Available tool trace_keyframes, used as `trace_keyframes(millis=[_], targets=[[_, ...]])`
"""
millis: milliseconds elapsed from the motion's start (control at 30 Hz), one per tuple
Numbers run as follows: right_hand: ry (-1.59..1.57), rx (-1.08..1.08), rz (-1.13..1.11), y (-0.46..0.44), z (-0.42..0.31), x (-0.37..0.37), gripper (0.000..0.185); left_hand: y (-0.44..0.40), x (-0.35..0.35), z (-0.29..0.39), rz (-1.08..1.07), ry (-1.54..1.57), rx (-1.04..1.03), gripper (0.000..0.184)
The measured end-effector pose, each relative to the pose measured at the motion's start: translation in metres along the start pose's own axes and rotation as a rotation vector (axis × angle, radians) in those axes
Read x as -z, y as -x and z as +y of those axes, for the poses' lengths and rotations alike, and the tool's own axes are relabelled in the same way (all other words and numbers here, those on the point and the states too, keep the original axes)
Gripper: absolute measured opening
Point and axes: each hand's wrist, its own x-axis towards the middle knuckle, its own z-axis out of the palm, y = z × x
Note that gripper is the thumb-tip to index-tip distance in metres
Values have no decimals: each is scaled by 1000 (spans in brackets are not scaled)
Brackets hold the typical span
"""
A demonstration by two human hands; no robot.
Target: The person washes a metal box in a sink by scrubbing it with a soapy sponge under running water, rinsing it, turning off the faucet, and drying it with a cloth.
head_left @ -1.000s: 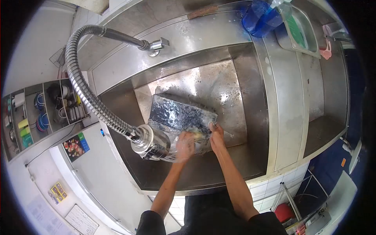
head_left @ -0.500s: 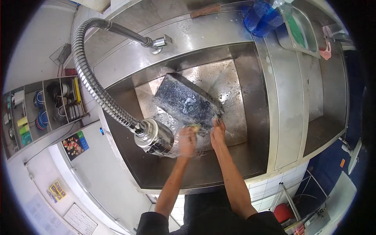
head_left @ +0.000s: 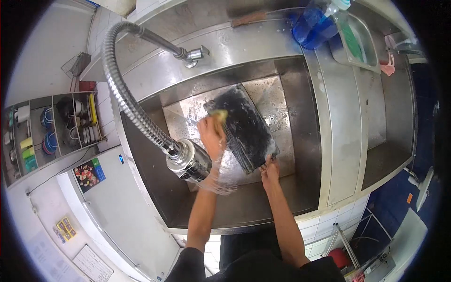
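Now the dark rectangular piece (head_left: 246, 127) is inside the sink (head_left: 307, 117), near the middle of it, and lies at a slant to the sink's walls. Its far end points a little to the left, and its near end a little to the right. Its surface is wet and carries some whitish foam; I cannot tell if it is a tray or a box.

The left hand (head_left: 211, 136) is closed around a yellowish sponge (head_left: 220, 115), at the left long edge of the dark piece, in the left half of the sink. The right hand (head_left: 269, 170) grasps the near right corner of the dark piece, with the thumb on top; the fingers below are partly hidden.

At the left side of the sink hangs the metal spray head (head_left: 189, 161), on a curved flexible hose (head_left: 123, 94). Water comes down from it over the left wrist and into the sink.

Beyond the far right corner of the sink stands a container with blue liquid (head_left: 314, 29). To the right of this container is a metal pan (head_left: 373, 49) with something green in it. Behind the sink, a brown bar (head_left: 249, 19) lies on the ledge.
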Motion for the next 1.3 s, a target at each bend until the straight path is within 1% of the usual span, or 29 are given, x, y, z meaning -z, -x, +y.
trace_keyframes(millis=[33,67,100,200,233,267,300,333,367,500,567,600,667,700,733,767,800,867,900,933,967,1000,1067,1100,1133,1167,1233,1267,1300], targets=[[6,-36,21,-2,4,7,44,27,-4,2,-39,-57,4,13],[10,-46,24,-6,0,8,46,47,1,16,-50,-14,-125,10],[13,-55,26,-9,-4,8,47,66,8,23,-237,120,-246,11],[81,-83,43,-1,-6,13,58,67,14,24,-309,102,-293,11],[54,-67,23,11,-7,9,62,43,13,16,-339,237,-268,12],[41,-60,15,14,-5,9,64,17,16,18,-308,119,-252,13],[28,-54,8,17,-3,8,66,-12,20,27,-229,18,-325,14],[30,-60,9,15,0,10,68,-26,1,4,-189,-48,-239,13],[29,-61,10,13,3,12,69,-46,-5,7,-111,-84,-257,14],[28,-97,83,-9,8,28,67,-65,-27,10,-5,-103,-245,14],[55,-92,24,-11,4,31,62,-66,-28,12,-74,-74,-143,18],[63,-90,3,-10,0,29,61,-67,-26,9,-72,-72,-148,18],[127,-100,128,1,-12,21,53,-65,-22,-7,-156,-149,-66,25],[124,-99,128,4,-16,21,53,-64,-17,-17,-96,-124,-107,30],[147,-99,39,5,-19,24,53,-59,-12,-29,-97,-125,-108,30],[168,-100,-51,5,-23,26,54,-51,-4,-40,-110,-202,-20,34],[164,-102,-52,0,-21,32,54,-42,2,-52,-123,-279,67,39],[169,-87,-14,-19,-10,42,56,-12,7,-90,-37,-335,165,44],[168,-82,-2,-26,-4,44,57,-1,21,-87,-25,-222,305,42],[136,14,-73,-31,0,42,60,8,33,-81,-11,-107,446,41],[122,61,-107,-27,-1,38,62,18,39,-75,-11,-109,446,41],[107,107,-142,-24,-2,34,63,29,41,-69,54,-128,409,36],[324,11,-145,-2,-17,21,67,53,32,-59,21,-186,232,29],[403,-21,-150,4,-19,15,68,67,20,-54,-77,-225,85,28],[356,19,-148,4,-15,7,69,81,4,-36,-4,-162,16,25],[334,43,-148,0,-12,4,70,96,-8,-23,-54,-20,83,29],[239,35,-180,-11,-6,1,72,123,-21,-3,-360,61,-142,36],[211,19,-197,-15,-5,5,72,126,-22,-5,-353,64,-132,36],[184,2,-214,-16,-7,4,72,125,-23,-5,-420,68,-236,36]])
